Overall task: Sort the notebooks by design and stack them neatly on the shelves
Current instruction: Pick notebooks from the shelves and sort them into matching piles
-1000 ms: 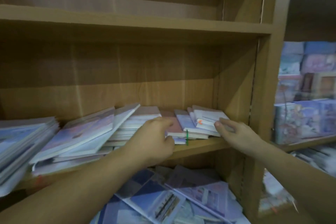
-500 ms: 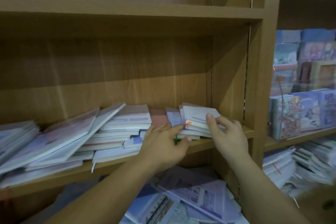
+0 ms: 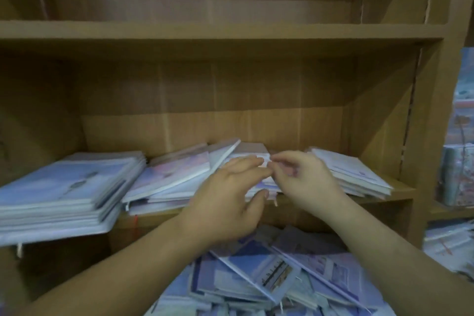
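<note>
Notebooks [image 3: 252,147] at centre frame sit clamped in the left hand [image 3: 228,202], likely for squaring; right hand [image 3: 307,182] curls against them, grasp unclear.

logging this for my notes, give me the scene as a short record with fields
place: wooden shelf unit
left hand: grips the middle pile, fingers on top, thumb at its front edge
right hand: fingers curled at the same pile, hold too blurred to tell
left stack: flat, at the shelf's left end
leaning notebooks: tilted, right edge raised
right stack: flat, by the side wall
below: loose jumble of notebooks
</note>
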